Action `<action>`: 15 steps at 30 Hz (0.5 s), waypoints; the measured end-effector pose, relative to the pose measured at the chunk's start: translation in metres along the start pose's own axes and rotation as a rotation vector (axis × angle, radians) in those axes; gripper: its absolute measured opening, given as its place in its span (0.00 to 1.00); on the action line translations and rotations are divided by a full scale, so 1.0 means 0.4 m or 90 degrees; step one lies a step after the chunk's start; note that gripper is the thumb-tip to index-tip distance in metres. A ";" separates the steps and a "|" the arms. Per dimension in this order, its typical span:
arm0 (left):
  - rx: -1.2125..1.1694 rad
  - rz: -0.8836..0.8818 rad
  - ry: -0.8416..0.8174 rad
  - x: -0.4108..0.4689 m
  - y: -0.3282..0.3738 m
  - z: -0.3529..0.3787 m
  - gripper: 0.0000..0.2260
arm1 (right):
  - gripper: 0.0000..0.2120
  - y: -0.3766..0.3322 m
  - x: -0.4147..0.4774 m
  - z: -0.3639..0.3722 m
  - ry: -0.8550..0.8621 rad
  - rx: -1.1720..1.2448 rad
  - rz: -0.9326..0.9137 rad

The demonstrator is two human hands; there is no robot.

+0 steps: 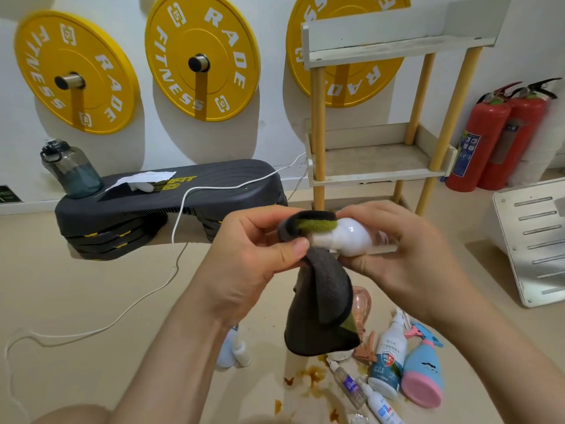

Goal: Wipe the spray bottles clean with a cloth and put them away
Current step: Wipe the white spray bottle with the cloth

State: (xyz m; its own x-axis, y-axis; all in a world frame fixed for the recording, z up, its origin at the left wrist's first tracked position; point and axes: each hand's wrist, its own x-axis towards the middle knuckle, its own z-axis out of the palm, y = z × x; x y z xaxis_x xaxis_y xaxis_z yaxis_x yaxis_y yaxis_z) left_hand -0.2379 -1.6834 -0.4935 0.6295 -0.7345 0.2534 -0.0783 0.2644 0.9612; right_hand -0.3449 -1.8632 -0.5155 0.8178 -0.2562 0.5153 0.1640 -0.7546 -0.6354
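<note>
Beyond my fingertips stands the white shelf rack (pixel 376 160). My left hand (pixel 253 255) pinches the dark grey cloth (pixel 324 304) between thumb and fingers, and most of it hangs below my thumb. Far beneath my fingers, a blue and pink bottle (pixel 423 371) lies on the floor beside a labelled white bottle (pixel 388 359). My right hand (pixel 406 249) grips the small white spray bottle (pixel 351 237) sideways, its neck wrapped in cloth at my left fingertips. Two slim bottles (pixel 379 403) lie lowest.

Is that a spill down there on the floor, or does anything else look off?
Yes: brown splashes stain the floor right beside several spray bottles, which lie tipped over instead of standing. It looks like something leaked or spilled there.
</note>
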 end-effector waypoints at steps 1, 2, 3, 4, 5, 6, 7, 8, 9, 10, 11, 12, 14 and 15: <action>0.036 0.008 -0.002 -0.001 0.004 -0.003 0.13 | 0.25 -0.002 0.001 -0.002 -0.039 0.035 0.022; 0.061 0.011 0.005 -0.001 0.008 -0.005 0.13 | 0.25 -0.004 0.001 -0.004 -0.077 0.056 0.037; 0.069 0.014 0.016 -0.001 0.011 -0.004 0.12 | 0.25 -0.006 0.000 -0.005 -0.108 0.055 0.044; 0.065 0.016 0.033 0.000 0.013 -0.002 0.11 | 0.23 -0.010 0.000 -0.005 -0.129 0.042 0.044; 0.059 0.018 0.059 -0.001 0.014 0.000 0.10 | 0.20 -0.014 0.000 -0.004 -0.137 0.021 0.037; 0.060 0.020 0.088 -0.001 0.014 0.004 0.09 | 0.17 -0.017 0.001 -0.003 -0.140 -0.001 0.031; 0.065 0.022 0.115 0.000 0.013 0.010 0.08 | 0.16 -0.021 0.002 -0.002 -0.143 -0.020 0.030; 0.071 0.027 0.137 0.000 0.010 0.017 0.07 | 0.17 -0.025 0.004 -0.002 -0.145 -0.039 0.030; 0.073 0.035 0.159 0.000 0.006 0.026 0.06 | 0.18 -0.028 0.005 0.000 -0.145 -0.062 0.029; 0.073 0.041 0.184 0.000 0.003 0.034 0.05 | 0.19 -0.031 0.006 0.003 -0.142 -0.089 0.028; 0.061 0.043 0.203 0.000 0.004 0.039 0.06 | 0.20 -0.038 0.006 0.004 -0.138 -0.115 0.030; 0.045 0.043 0.204 0.000 0.008 0.041 0.08 | 0.20 -0.044 0.005 0.004 -0.136 -0.137 0.031; 0.055 0.033 0.146 0.001 0.019 0.036 0.09 | 0.19 -0.070 0.010 -0.010 -0.153 -0.139 0.063; 0.123 0.048 0.102 0.001 0.021 0.032 0.08 | 0.18 -0.083 0.013 -0.019 -0.183 -0.113 0.094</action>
State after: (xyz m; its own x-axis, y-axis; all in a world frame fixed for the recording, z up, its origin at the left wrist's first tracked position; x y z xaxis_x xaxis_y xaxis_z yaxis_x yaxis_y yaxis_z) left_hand -0.2483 -1.6894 -0.4840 0.7297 -0.6048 0.3190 -0.2661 0.1785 0.9473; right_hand -0.3504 -1.8441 -0.4873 0.9515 -0.2083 0.2265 -0.0449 -0.8222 -0.5675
